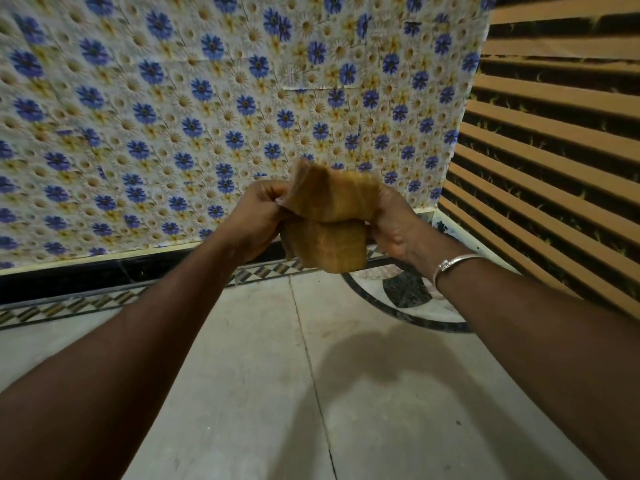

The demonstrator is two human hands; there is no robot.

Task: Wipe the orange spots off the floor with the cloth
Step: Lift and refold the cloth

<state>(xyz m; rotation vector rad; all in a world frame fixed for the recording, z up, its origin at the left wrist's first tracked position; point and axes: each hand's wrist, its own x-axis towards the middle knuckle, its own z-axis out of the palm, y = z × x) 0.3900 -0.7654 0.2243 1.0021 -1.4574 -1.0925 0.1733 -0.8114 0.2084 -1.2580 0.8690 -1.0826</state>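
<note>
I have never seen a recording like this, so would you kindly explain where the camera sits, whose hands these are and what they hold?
There is no machine here. A person wears one wide-angle camera on the head, looking forward and down, so both bare arms reach in from the bottom of the picture. The left hand and the right hand, which has a silver bangle at the wrist, each grip one side of a folded yellow-brown cloth. The cloth is held up in the air, clear of the pale tiled floor. Behind are a blue-flowered covering and, to the right, a wooden slatted panel. Any orange marks on the floor are at most faint smudges.
</note>
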